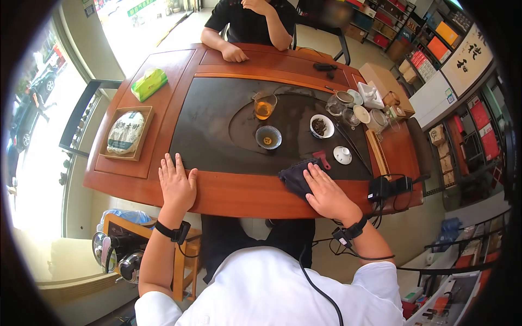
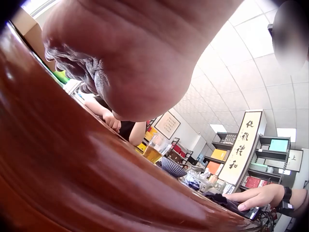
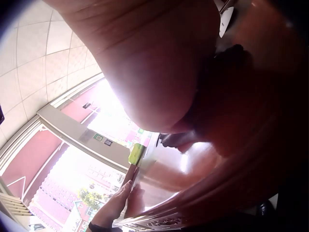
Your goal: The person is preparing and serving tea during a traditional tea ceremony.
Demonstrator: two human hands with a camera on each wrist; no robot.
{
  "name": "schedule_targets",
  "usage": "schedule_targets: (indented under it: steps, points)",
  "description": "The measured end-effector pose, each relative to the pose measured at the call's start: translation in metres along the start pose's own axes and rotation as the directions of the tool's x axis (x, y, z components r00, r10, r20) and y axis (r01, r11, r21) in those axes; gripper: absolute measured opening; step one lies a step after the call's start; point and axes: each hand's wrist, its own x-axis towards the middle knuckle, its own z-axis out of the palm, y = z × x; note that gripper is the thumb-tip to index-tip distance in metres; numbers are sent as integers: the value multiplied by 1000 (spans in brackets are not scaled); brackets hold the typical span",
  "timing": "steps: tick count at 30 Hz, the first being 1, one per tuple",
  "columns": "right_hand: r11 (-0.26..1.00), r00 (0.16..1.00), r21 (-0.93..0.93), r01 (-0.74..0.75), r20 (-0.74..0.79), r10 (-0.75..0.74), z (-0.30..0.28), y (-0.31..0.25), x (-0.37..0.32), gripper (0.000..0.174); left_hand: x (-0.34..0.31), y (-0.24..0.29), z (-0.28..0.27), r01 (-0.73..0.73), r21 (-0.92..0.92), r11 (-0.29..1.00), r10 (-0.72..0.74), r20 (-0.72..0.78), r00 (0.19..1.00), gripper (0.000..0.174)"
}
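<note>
My left hand (image 1: 178,185) lies palm down with straight fingers on the wooden front edge of the tea table (image 1: 239,190). On the right, my right hand (image 1: 326,195) rests with extended fingers on a crumpled dark cloth (image 1: 294,179), which lies across the front edge and the dark tea tray (image 1: 206,130). Just beyond the cloth are a small dark-red object (image 1: 322,157) and a white lid (image 1: 342,155). A white bowl (image 1: 330,130) holds tea leaves. Further left stand a blue-striped cup (image 1: 278,132) with some tea and a glass pitcher (image 1: 263,111) of amber tea.
Glass jars (image 1: 343,98) and small vessels crowd the table's right end, near black power adapters (image 1: 379,189) with cables. At left are a boxed tea cake (image 1: 126,133) and a green tissue pack (image 1: 149,85). A person (image 1: 244,27) sits across the table.
</note>
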Motion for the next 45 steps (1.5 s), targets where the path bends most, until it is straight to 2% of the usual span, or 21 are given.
schedule_targets:
  steps: [3,6,10,11,14,15,18,19,22,23,29,35,38,41,44,45]
  points:
    - [999,996,7,-35,79,34,-17,-3,13,70,12,10,3,-31,-20,999,31,6,1000,79]
    - [995,996,97,-27,92,18,-37,-1,39,69,17,17,3,-24,-28,999,24,26,999,80]
    - [996,983,-30,84,-164,-87,-17,-7,44,76,19,15,13,-9,19,1000,8,35,999,81]
    - [996,982,-42,83,-165,-89,-10,-12,41,85,19,14,15,-6,31,999,5,38,999,81]
    - [1000,991,1,23,-130,-23,23,-22,27,91,18,16,16,-1,68,998,0,27,1000,82]
    - [1000,989,-4,20,-144,-20,25,-27,24,98,18,17,17,-1,80,997,-2,30,1000,81]
    - [999,985,48,-9,-172,17,13,-32,13,100,19,16,15,-3,94,996,-1,42,999,81]
    - [1000,954,7,-18,-298,20,4,-34,8,85,19,17,13,-4,111,994,-2,57,998,81]
    - [980,970,130,-148,-175,170,-12,-34,-3,62,19,16,19,-6,122,993,1,39,999,81]
    - [995,949,69,-77,-301,95,-3,-30,-4,51,19,15,19,-4,126,992,-2,46,999,80]
    - [979,913,109,-172,-356,200,5,-35,-12,42,20,11,23,-20,119,993,18,19,1000,77]
    - [961,904,9,-278,-336,265,9,-44,4,35,19,13,20,-27,122,992,25,14,1000,76]
    - [962,917,-22,-274,-306,254,14,-46,10,34,19,12,21,-31,122,992,30,11,999,77]
    - [953,918,26,-301,-265,296,13,-42,10,33,19,12,22,-33,122,992,32,3,999,77]
    - [971,946,50,-236,-216,241,-5,-52,5,29,19,13,22,-34,118,992,34,-3,999,77]
    - [982,952,50,-180,-245,187,-6,-54,4,28,18,13,22,-34,117,993,35,-3,999,77]
